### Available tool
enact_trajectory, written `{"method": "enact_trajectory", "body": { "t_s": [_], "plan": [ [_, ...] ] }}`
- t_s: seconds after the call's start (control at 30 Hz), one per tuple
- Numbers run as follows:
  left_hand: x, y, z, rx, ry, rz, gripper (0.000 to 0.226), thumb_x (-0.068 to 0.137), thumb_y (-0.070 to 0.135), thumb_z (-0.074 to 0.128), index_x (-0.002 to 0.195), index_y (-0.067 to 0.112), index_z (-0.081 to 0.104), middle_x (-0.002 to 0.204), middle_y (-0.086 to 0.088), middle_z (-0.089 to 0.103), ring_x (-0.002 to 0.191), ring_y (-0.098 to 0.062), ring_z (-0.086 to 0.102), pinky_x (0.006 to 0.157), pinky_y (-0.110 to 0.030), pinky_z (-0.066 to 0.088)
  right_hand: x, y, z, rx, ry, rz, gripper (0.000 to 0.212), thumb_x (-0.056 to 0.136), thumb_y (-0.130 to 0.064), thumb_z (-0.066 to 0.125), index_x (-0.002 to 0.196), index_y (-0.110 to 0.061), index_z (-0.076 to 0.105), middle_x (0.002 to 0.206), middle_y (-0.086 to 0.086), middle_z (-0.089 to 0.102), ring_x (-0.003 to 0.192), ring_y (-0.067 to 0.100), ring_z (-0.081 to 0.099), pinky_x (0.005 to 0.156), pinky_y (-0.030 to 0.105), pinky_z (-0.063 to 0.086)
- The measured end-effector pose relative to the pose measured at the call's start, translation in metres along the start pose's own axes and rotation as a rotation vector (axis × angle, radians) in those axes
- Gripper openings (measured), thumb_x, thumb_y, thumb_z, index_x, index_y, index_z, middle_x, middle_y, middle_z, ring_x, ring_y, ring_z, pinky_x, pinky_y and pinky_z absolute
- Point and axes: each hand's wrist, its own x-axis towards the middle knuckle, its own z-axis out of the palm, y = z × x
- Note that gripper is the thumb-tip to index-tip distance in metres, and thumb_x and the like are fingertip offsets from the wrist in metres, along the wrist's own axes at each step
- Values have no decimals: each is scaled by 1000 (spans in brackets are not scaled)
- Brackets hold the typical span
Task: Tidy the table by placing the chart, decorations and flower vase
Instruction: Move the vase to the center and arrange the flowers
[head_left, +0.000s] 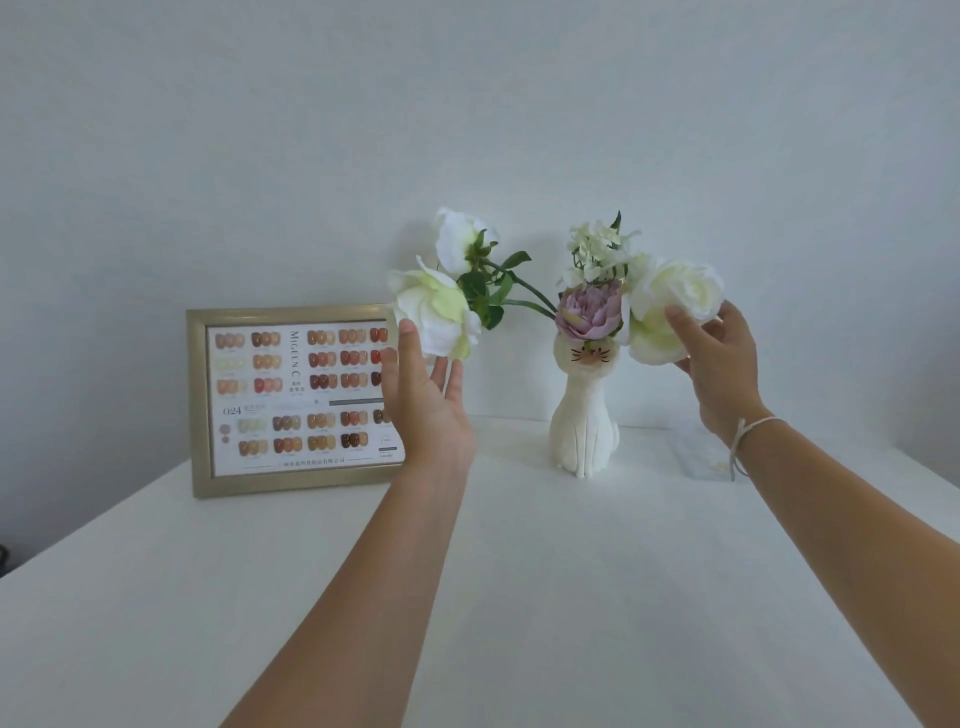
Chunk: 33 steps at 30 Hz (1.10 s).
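A white cat-shaped vase (584, 421) stands upright at the back of the white table (467, 597). It holds a purple flower (589, 310) and several white flowers. My right hand (719, 364) touches the big white rose (675, 291) on the right, fingers curled around its petals. My left hand (426, 400) is raised with fingers apart, fingertips just under the drooping white flower (436, 312) on the left. A gold-framed nail colour chart (291, 400) stands upright against the wall at the left, partly hidden behind my left hand.
A small clear flat case (706, 457) lies on the table behind my right wrist, near the wall. The pale wall (467, 130) runs right behind the vase and chart. The table's left edge drops off near a dark object (4, 558).
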Motion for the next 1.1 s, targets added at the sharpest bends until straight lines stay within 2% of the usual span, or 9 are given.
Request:
{"method": "enact_trajectory", "body": {
  "t_s": [0.13, 0.27, 0.43, 0.53, 0.67, 0.73, 0.8, 0.93, 1.1],
  "plan": [
    [1, 3, 11, 13, 35, -34, 44, 86, 31, 62, 127, 18, 53, 114, -2, 60, 113, -23, 56, 84, -28, 51, 0, -2, 2, -32, -5, -6, 36, 80, -30, 67, 113, -25, 54, 124, 13, 58, 110, 23, 59, 90, 37, 52],
    [2, 2, 22, -7, 35, -23, 33, 87, 22, 62, 119, 17, 57, 104, 1, 62, 111, -23, 58, 81, -27, 54, 1, -3, 2, -55, 2, 3, 45, 80, -30, 66, 121, -19, 52, 125, 14, 57, 114, 25, 57, 95, 42, 50],
    [7, -1, 35, 76, 11, 74, 39, 89, 16, 58, 127, 13, 52, 122, -5, 60, 113, -21, 59, 77, -22, 54, 1, -4, 4, -79, -17, -13, 39, 80, -31, 66, 116, -23, 54, 118, 10, 59, 113, 26, 58, 96, 44, 49],
    [10, -3, 43, 167, -28, 127, 42, 89, 15, 59, 129, 11, 50, 122, -7, 62, 113, -19, 60, 84, -27, 55, 1, -5, 6, -86, -17, -17, 40, 80, -32, 66, 117, -22, 54, 120, 11, 60, 113, 26, 58, 99, 47, 47],
    [14, -10, 51, 300, -116, 180, 26, 88, 14, 59, 115, 14, 58, 108, -3, 65, 107, -17, 62, 85, -28, 55, 3, -5, 7, -98, -39, -28, 38, 81, -32, 65, 116, -22, 55, 117, 11, 61, 112, 27, 58, 100, 49, 46],
    [17, -17, 52, 372, -151, 194, 36, 88, 14, 59, 124, 10, 55, 112, -5, 65, 107, -17, 62, 85, -28, 55, 3, -5, 7, -103, -52, -39, 30, 81, -31, 65, 110, -26, 57, 110, 8, 63, 111, 27, 59, 99, 48, 46],
    [19, -25, 51, 446, -196, 223, 33, 87, 15, 59, 120, 14, 57, 102, -2, 64, 101, -15, 62, 78, -25, 54, 4, -4, 6, -112, -56, -50, 24, 81, -31, 65, 104, -29, 58, 107, 4, 63, 109, 26, 59, 99, 48, 46],
    [23, -36, 48, 537, -262, 257, 19, 87, 16, 59, 96, 33, 58, 89, 7, 60, 90, -10, 61, 71, -19, 50, 4, -3, 6, -120, -54, -66, 20, 81, -32, 65, 100, -31, 58, 106, 5, 63, 109, 27, 59, 98, 48, 47],
    [35, -41, 43, 574, -288, 246, 29, 88, 16, 57, 117, 17, 61, 90, 7, 60, 92, -8, 61, 63, -11, 50, 5, 1, 8, -122, -57, -57, 29, 82, -31, 65, 108, -24, 58, 112, 13, 63, 110, 28, 58, 99, 49, 46]
  ]
}}
